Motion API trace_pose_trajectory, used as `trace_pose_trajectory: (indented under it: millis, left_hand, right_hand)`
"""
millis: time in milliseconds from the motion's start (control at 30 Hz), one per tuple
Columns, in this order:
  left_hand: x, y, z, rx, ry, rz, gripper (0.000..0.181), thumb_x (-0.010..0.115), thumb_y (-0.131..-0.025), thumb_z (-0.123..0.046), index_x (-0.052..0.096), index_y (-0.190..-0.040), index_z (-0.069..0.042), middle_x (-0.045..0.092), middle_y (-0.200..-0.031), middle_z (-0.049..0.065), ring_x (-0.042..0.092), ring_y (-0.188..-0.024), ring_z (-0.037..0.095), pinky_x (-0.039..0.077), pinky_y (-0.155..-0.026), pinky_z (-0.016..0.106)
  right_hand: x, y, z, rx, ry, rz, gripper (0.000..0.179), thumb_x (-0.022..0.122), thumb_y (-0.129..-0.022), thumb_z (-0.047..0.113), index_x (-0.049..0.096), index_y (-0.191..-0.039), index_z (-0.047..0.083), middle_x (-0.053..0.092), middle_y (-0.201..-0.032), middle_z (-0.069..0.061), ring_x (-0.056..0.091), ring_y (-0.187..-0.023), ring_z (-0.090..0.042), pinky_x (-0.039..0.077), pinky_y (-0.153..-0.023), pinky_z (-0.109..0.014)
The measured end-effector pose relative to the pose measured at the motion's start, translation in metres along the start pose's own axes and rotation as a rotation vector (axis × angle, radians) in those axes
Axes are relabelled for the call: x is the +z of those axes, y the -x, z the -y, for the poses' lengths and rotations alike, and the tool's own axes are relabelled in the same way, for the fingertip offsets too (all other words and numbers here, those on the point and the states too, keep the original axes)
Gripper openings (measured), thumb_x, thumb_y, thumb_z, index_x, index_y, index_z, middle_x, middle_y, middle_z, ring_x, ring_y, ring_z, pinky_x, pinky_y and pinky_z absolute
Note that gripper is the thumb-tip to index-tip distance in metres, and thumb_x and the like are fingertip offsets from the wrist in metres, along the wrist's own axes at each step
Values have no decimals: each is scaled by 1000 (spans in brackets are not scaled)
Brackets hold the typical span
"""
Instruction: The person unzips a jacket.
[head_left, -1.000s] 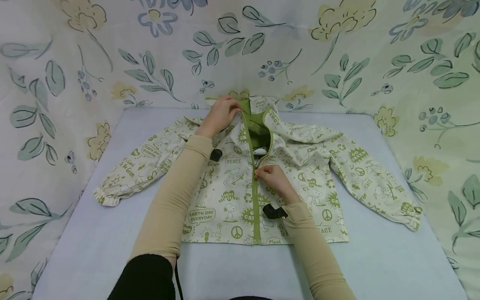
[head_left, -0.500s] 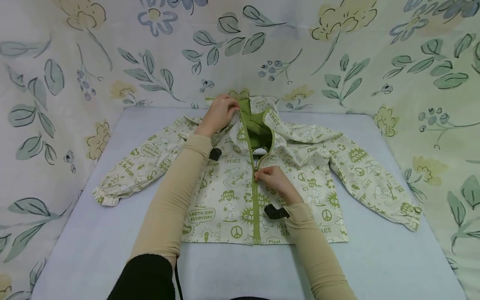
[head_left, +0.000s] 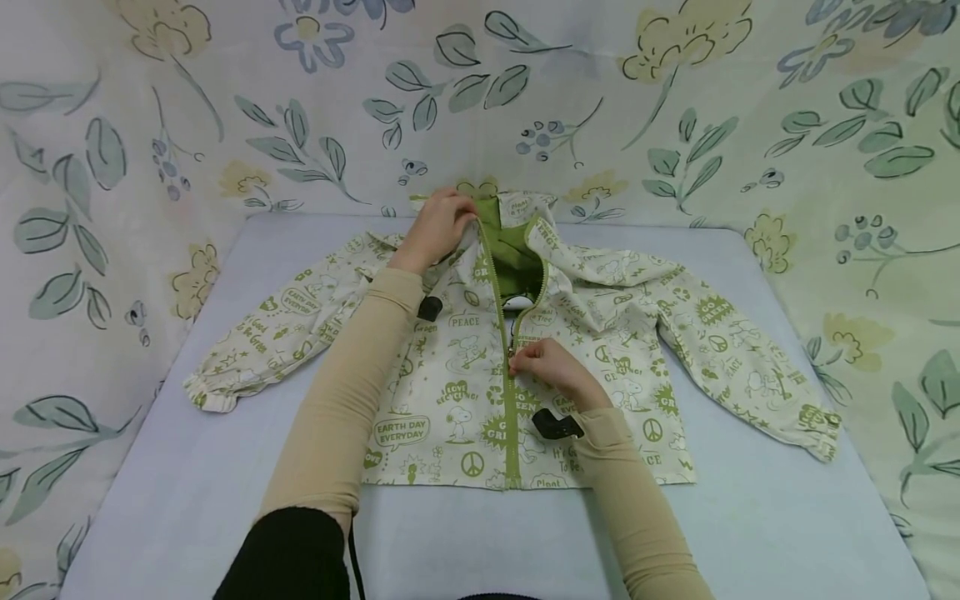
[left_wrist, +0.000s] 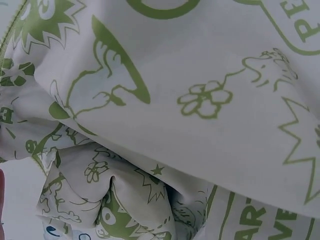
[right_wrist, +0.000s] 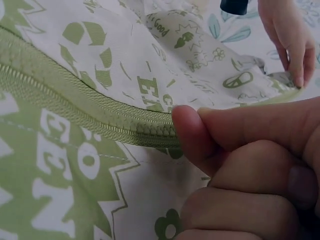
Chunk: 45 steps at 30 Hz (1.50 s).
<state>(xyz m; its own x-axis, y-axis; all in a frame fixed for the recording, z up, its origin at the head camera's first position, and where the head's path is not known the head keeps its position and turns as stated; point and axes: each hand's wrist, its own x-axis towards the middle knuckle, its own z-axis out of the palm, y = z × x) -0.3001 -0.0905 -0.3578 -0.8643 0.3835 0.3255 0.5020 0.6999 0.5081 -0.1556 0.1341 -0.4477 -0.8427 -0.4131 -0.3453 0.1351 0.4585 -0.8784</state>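
A child-size cream jacket (head_left: 465, 392) with green print and green lining lies front up, sleeves spread. Its green zipper (head_left: 512, 433) is closed from the hem to mid-chest and parted above that. My left hand (head_left: 438, 227) pinches the left front edge at the collar, lifting the cloth. At the point where the zipper parts, my right hand (head_left: 553, 368) pinches the zipper pull between thumb and forefinger; the fingers hide the pull. The right wrist view shows the closed zipper teeth (right_wrist: 145, 127) running up to these fingertips. Printed fabric (left_wrist: 200, 100) fills the left wrist view.
The jacket lies on a white-covered table (head_left: 187, 483). A floral cloth (head_left: 570, 108) hangs behind and at both sides. The hood (head_left: 528, 204) lies at the far table edge against it. A black cable (head_left: 357, 554) hangs by the left forearm.
My right hand has moved slightly toward the hem with the zipper pull, and the zipper's parted stretch is a little longer. The left hand stays at the collar edge.
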Motion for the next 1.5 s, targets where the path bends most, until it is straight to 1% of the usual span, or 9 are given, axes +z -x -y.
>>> trace_pose_trajectory:
  millis: [200, 467, 633, 800, 1000, 1167, 1333, 1400, 1500]
  left_hand:
    - [-1, 1, 0, -7, -2, 3, 19, 53, -95, -15, 66, -104, -4, 54, -104, 9, 48, -99, 24, 42, -84, 32]
    - [-1, 3, 2, -40, 10, -9, 19, 53, -96, -14, 66, -105, -2, 55, -108, 9, 49, -102, 22, 43, -87, 30]
    - [1, 7, 4, -69, -1, -17, 20, 52, -96, -13, 65, -106, -2, 53, -111, 10, 48, -104, 23, 43, -88, 29]
    - [4, 13, 6, -52, 0, -33, 20, 50, -96, -9, 63, -110, -2, 52, -113, 10, 48, -106, 23, 41, -91, 29]
    - [13, 19, 9, 51, -31, 37, 31, 48, -97, -7, 54, -126, -1, 44, -132, 14, 36, -126, 24, 28, -105, 28]
    - [21, 25, 4, 184, -46, 16, 43, 51, -94, -6, 42, -136, 1, 31, -143, 17, 24, -134, 25, 18, -109, 27]
    - [30, 35, -16, 334, 28, -10, 34, 53, -92, -1, 52, -126, -1, 46, -128, 14, 41, -120, 23, 33, -100, 27]
    - [34, 42, -25, 386, 77, 45, 24, 52, -92, 0, 59, -115, -2, 54, -116, 10, 48, -109, 21, 39, -93, 28]
    - [42, 54, -36, 460, 131, 225, 19, 49, -94, -1, 66, -101, -5, 59, -102, 5, 53, -96, 17, 42, -87, 25]
  right_hand:
    - [-2, 2, 0, -65, 48, 77, 24, 56, -93, 12, 69, -83, -5, 66, -91, -9, 23, -39, -7, 23, -39, -22]
    - [-5, 2, 0, -49, 66, 165, 24, 55, -93, 13, 71, -84, -2, 67, -93, -8, 25, -37, -6, 26, -37, -22]
    - [-7, 4, 3, -12, 55, 168, 24, 54, -93, 15, 71, -87, 0, 67, -95, -7, 26, -38, -6, 27, -38, -22]
    - [-10, 4, 2, -20, 45, 148, 26, 54, -95, 19, 71, -88, 1, 66, -94, -7, 27, -39, -7, 28, -39, -22]
    - [-17, 5, 4, -22, 7, 170, 26, 54, -95, 19, 70, -88, -1, 65, -96, -9, 26, -39, -8, 27, -40, -24]
    - [-20, 6, 6, -27, -1, 177, 27, 53, -95, 18, 69, -88, -3, 67, -92, -10, 23, -37, -8, 26, -38, -24]
    - [-20, 6, 7, -28, -15, 165, 27, 53, -95, 16, 69, -87, -3, 66, -74, -10, 22, -35, -8, 25, -37, -24]
    - [-20, 6, 8, -38, -18, 164, 27, 53, -95, 16, 69, -86, -4, 62, -66, -8, 22, -35, -8, 25, -36, -24]
    - [-20, 6, 9, -57, -19, 174, 28, 52, -96, 15, 69, -87, -5, 61, -67, -5, 23, -35, -7, 26, -36, -24]
